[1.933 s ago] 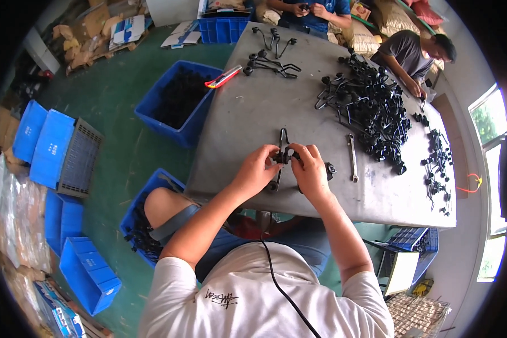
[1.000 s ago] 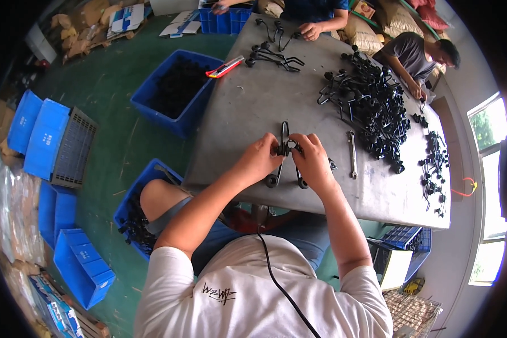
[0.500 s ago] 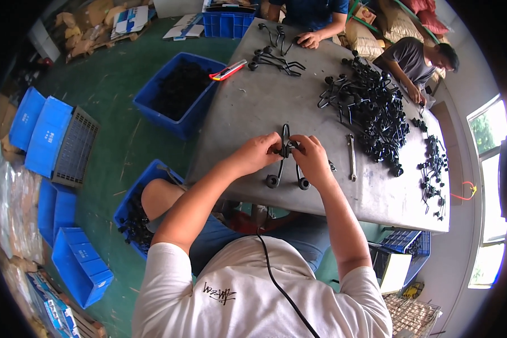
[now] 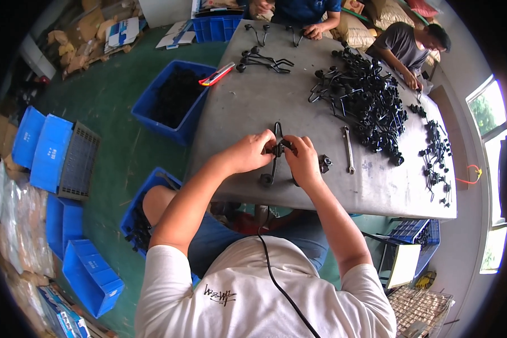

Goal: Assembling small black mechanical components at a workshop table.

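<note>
Both hands work at the near side of the grey bench (image 4: 231,115): the left hand (image 4: 256,151) and the right hand (image 4: 302,159) each pinch the dark middle of a black bent-rod part (image 4: 278,149), fingers drawn in narrow around it. Its loop points to the far side, and a round end lies near the bench's near edge. A small black piece (image 4: 325,163) sits just right of the right hand.

Left of the bench, a blue bin (image 4: 158,122) holds a dark heap (image 4: 177,98), too dim to make out piece by piece. A nearer blue bin (image 4: 152,180), beside the person's knee, has black parts (image 4: 138,230) in it. At the far left corner of the bench, a blue crate (image 4: 214,29) carries flat cardboard and paper on top. Farther left on the floor (image 4: 124,141), blue bins (image 4: 50,147) stand by a grey slatted crate (image 4: 79,163), and another blue bin (image 4: 96,277) lies nearer.

Near right, past the bench edge, a blue mesh-sided crate (image 4: 432,252) holds dark pieces. Below it is a wire basket (image 4: 417,307) whose contents I cannot tell.
</note>
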`<move>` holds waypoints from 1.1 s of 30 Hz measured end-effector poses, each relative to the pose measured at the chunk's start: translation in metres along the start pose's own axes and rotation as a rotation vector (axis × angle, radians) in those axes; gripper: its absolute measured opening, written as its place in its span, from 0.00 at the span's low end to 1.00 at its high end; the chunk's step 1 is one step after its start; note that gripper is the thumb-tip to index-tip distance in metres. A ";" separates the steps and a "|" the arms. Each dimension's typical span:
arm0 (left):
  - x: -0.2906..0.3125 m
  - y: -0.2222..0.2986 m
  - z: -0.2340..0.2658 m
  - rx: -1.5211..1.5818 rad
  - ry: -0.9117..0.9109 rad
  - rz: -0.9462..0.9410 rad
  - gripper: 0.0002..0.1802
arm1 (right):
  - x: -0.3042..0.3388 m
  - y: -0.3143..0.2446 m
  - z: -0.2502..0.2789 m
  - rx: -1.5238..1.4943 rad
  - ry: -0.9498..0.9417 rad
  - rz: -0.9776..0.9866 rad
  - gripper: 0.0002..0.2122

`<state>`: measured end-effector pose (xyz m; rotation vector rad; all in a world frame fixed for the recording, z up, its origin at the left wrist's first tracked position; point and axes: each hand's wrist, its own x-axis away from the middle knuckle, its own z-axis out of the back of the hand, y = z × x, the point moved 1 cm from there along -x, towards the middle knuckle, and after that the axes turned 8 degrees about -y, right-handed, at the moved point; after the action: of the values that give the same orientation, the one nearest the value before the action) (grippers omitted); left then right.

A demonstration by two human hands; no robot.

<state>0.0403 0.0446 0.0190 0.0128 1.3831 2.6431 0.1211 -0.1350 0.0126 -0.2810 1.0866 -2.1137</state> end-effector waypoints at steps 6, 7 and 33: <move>-0.007 0.015 -0.009 -0.234 0.051 0.048 0.27 | 0.007 0.002 -0.005 0.004 0.101 0.044 0.16; -0.009 0.015 -0.009 -0.259 0.065 0.106 0.29 | 0.009 0.001 -0.005 -0.001 0.071 0.047 0.17; -0.005 0.008 -0.001 -0.018 -0.026 0.068 0.27 | 0.027 0.079 0.085 0.345 0.217 -0.260 0.08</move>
<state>0.0444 0.0382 0.0252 0.0928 1.3737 2.7002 0.1837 -0.2359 0.0002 -0.0267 0.8149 -2.5665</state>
